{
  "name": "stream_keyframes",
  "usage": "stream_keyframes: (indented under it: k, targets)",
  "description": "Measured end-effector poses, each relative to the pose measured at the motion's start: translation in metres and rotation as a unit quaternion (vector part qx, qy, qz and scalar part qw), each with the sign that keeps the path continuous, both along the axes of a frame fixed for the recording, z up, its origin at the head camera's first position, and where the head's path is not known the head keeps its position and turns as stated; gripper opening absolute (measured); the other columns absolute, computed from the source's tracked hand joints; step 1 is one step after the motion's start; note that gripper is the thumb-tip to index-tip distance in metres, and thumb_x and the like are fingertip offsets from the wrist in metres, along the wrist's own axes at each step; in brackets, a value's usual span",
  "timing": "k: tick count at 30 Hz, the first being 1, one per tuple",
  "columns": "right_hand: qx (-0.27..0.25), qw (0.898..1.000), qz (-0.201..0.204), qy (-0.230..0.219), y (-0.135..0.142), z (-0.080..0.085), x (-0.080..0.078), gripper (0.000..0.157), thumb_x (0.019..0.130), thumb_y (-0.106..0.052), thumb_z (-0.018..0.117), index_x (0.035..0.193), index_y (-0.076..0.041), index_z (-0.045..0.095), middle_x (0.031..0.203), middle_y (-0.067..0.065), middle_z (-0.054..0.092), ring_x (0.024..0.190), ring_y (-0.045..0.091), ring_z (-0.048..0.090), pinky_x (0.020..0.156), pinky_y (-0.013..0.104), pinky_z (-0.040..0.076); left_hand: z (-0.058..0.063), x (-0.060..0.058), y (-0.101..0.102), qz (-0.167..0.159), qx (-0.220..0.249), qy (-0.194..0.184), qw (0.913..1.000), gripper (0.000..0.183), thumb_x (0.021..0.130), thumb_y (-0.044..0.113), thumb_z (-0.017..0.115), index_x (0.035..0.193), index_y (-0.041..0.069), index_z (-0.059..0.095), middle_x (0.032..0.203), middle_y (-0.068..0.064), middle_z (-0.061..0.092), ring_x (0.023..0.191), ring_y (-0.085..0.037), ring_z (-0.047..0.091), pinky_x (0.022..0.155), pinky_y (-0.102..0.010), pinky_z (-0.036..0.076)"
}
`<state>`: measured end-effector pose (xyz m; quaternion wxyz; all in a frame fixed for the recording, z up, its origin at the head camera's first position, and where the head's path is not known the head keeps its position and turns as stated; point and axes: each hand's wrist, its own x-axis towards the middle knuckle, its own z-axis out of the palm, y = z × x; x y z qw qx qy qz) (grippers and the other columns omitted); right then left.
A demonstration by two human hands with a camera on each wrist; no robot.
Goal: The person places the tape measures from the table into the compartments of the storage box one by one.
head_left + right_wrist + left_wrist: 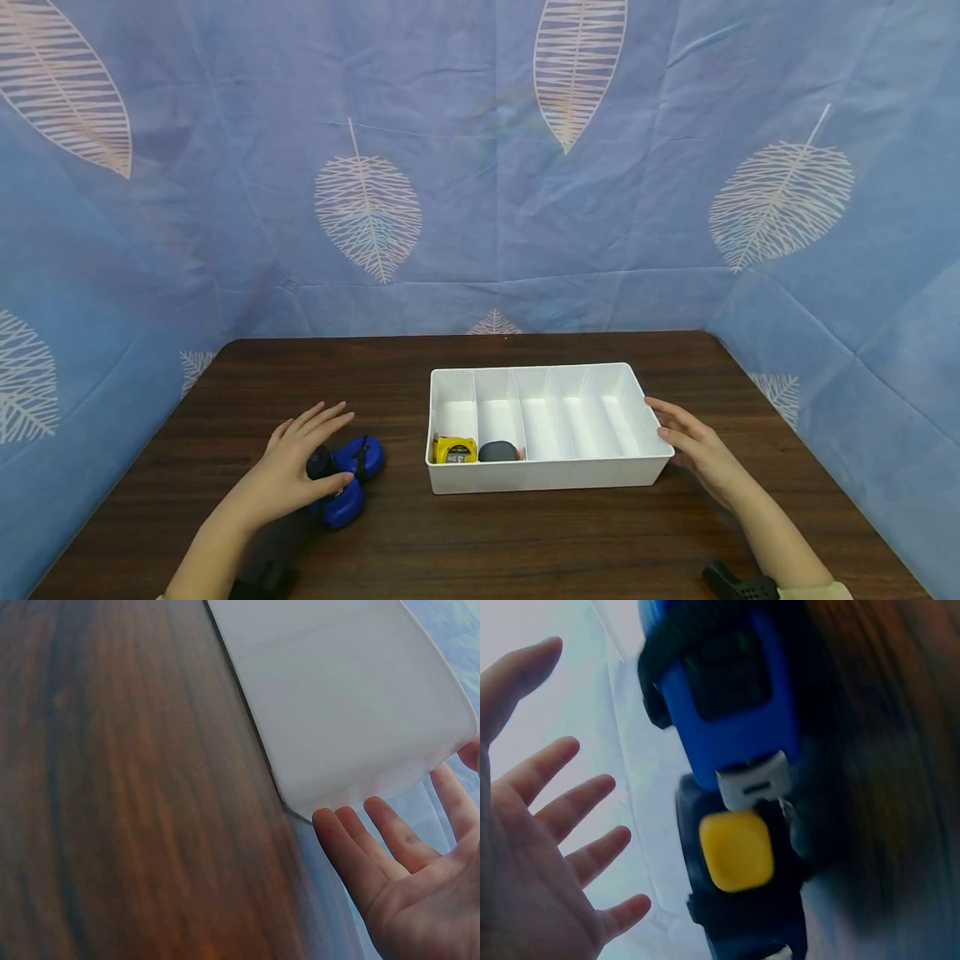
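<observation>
My left hand [296, 467] is held over a cluster of tape measures, fingers and thumb spread. Two blue tape measures [343, 504] show beside it. In the left wrist view a blue tape measure [784, 697] has a black strap and a metal end hook. Below that, a black tape measure [694, 862] carries a yellow button; the hand appears apart from both. My right hand [697, 446] rests its extended fingertips against the right end of a white divided box [547, 477]. A yellow tape measure [455, 450] lies in its leftmost compartment, and a dark rounded object [498, 452] in the second.
The box stands on a dark wooden table [525, 542]. Blue cloth [465, 208] with leaf prints hangs behind and at both sides. A black wrist strap [738, 583] sits on my right forearm.
</observation>
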<state>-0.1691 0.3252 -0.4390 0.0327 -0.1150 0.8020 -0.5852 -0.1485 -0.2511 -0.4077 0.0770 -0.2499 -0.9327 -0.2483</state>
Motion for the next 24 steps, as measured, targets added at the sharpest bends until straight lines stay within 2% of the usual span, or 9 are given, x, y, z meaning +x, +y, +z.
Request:
stream_keyframes:
  k: [10,15,19,24]
  targets:
    - [-0.012,1.000,0.009,0.001,-0.002,0.002,0.002,0.049,0.101,-0.014,0.045,0.148,-0.005,0.032,0.132,0.020,0.043,0.103,0.009,0.057,0.079,0.042,0.048,-0.002,-0.001,-0.012,-0.005,0.036,-0.019,0.9992,0.079,0.078,0.038,0.078,0.145,0.017,0.042,0.151,-0.012,0.033,0.137,-0.045,0.021,0.094,-0.076,0.010]
    - [-0.009,1.000,0.005,0.003,-0.002,0.002,0.003,0.050,0.101,-0.014,0.045,0.148,-0.004,0.031,0.131,0.018,0.043,0.103,0.008,0.056,0.079,0.044,0.047,-0.003,-0.001,-0.018,-0.007,0.052,-0.039,0.9978,0.075,0.080,0.030,0.077,0.145,0.015,0.042,0.150,-0.014,0.033,0.136,-0.047,0.021,0.092,-0.077,0.012]
    - [-0.007,1.000,0.004,0.002,-0.002,0.002,0.003,0.049,0.101,-0.014,0.045,0.148,-0.005,0.032,0.130,0.017,0.044,0.103,0.009,0.056,0.079,0.044,0.047,-0.004,0.000,-0.023,-0.004,0.057,-0.053,0.9970,0.073,0.081,0.019,0.075,0.146,0.013,0.041,0.150,-0.015,0.033,0.135,-0.048,0.023,0.091,-0.077,0.018]
    - [-0.007,1.000,0.004,0.003,-0.003,0.003,0.004,0.050,0.101,-0.015,0.045,0.148,-0.004,0.031,0.134,0.024,0.040,0.103,0.009,0.056,0.080,0.045,0.046,-0.004,0.001,-0.029,-0.002,0.066,-0.087,0.9940,0.074,0.081,0.009,0.072,0.147,0.012,0.039,0.150,-0.018,0.031,0.133,-0.049,0.025,0.089,-0.075,0.026]
